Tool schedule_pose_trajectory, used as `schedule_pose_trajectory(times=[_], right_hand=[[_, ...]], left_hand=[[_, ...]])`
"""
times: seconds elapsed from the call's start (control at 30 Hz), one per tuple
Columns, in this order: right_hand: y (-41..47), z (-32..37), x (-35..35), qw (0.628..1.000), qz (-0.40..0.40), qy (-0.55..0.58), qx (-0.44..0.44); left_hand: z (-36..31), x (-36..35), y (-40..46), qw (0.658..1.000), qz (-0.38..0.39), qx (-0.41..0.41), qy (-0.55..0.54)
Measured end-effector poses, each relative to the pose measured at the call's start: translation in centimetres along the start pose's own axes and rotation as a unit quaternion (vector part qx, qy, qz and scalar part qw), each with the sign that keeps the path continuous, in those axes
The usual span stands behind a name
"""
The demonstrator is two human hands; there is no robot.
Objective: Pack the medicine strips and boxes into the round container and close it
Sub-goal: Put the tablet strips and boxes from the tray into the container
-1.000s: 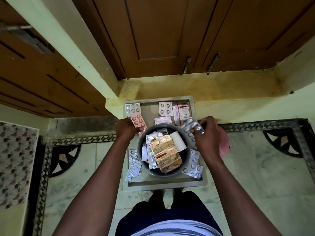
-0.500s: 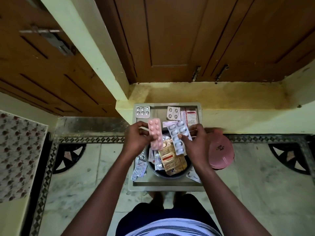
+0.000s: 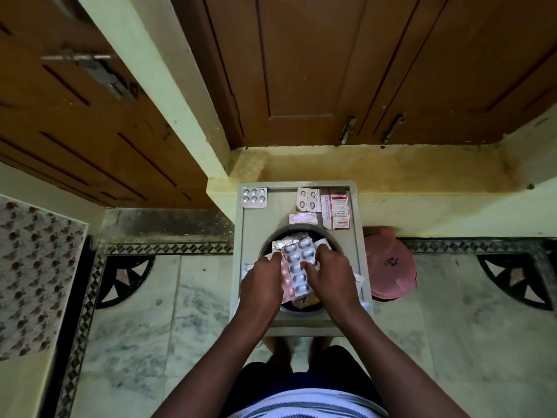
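— Both hands sit over the round container (image 3: 297, 307): the left hand (image 3: 261, 285) has its fingers closed on a pink strip (image 3: 286, 280), and the right hand (image 3: 331, 279) pinches a silver blister strip (image 3: 297, 267) with its thumb on top.

— Where are the strips exactly?

— Side by side, touching, lying across the mouth of the container on top of the medicines already inside.

— And the container?

— On a small grey table (image 3: 256, 224). Loose items lie at the table's far end: a six-pill strip (image 3: 254, 197) at the left corner, a four-pill strip (image 3: 307, 199), a small pink sachet (image 3: 302, 219) and a red-and-white box (image 3: 337, 213).

— The lid?

— A pink lid (image 3: 390, 267) lies on the floor right of the table.
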State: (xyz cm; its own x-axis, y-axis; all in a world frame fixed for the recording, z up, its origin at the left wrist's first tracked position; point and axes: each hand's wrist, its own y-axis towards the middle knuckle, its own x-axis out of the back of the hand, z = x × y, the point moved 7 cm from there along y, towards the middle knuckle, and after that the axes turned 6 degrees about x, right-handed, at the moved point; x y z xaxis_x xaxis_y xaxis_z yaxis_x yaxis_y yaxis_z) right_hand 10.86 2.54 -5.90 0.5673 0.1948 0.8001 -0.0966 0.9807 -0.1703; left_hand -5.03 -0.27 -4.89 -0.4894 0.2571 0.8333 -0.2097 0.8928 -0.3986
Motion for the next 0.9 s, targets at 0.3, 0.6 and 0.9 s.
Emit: schedule_pose_trajectory(times=[0.3,0.6,0.9], right_hand=[[2.5,-0.1,3.4,0.992,-0.013,-0.122,0.007],[11.5,-3.0,4.0,0.992,-0.074,-0.056,-0.088],[14.1,-5.8,1.9,0.968,-0.047,-0.085,-0.231]], left_hand=[[0.7,3.8,5.1,0.992,-0.096,-0.041,-0.070],[1.1,3.9,16.9,0.994,-0.101,-0.021,0.028],[2.5,3.1,19.1,0.995,-0.092,-0.010,0.039]])
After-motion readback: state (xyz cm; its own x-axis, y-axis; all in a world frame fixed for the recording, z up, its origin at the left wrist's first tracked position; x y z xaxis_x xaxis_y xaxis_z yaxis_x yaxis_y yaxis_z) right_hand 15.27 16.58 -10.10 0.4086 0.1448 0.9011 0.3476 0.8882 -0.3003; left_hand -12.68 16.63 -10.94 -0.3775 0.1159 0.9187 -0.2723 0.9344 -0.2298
